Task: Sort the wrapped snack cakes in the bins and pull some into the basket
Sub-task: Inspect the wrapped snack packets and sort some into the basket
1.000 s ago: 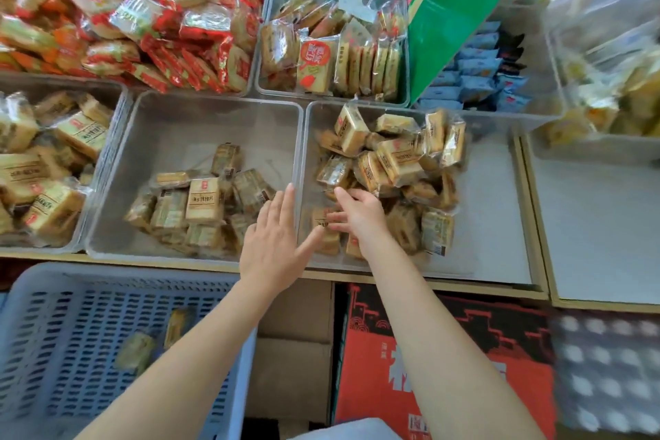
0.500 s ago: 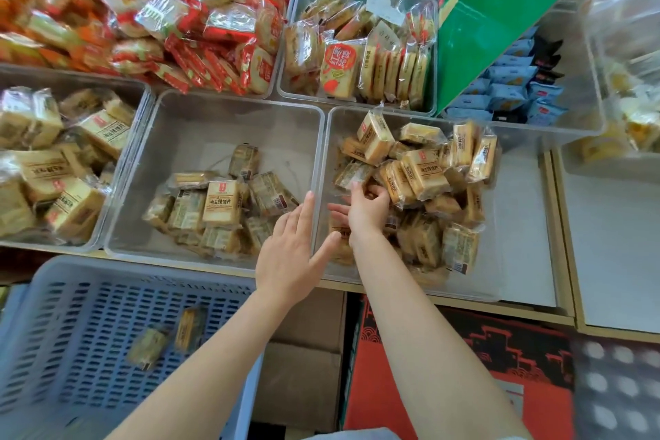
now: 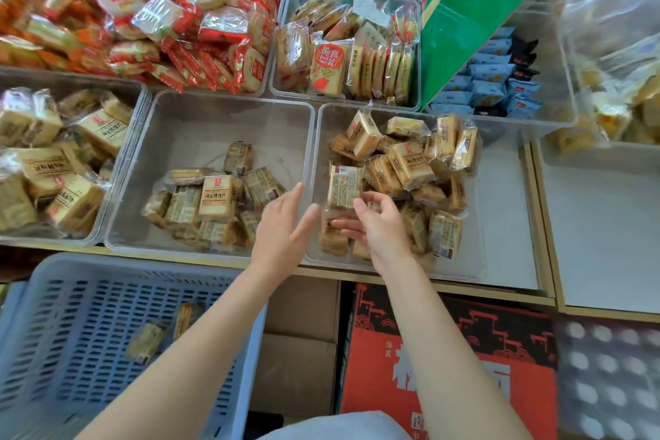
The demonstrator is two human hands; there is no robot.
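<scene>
1. I am holding my right hand (image 3: 380, 225) inside the right clear bin (image 3: 500, 189), its thumb and fingers pinching one wrapped snack cake (image 3: 343, 186) upright, just above the heap.
2. I am keeping my left hand (image 3: 282, 229) flat and spread, gripping nothing, over the wall between that bin and the middle clear bin (image 3: 214, 125).
3. I am seeing two cakes (image 3: 160, 332) lying in the blue basket (image 3: 71, 314) below the shelf.

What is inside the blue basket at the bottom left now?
Two wrapped snack cakes lie on the slatted floor of the blue basket. The left forearm crosses over its right part, so anything beneath the arm is hidden.
</scene>
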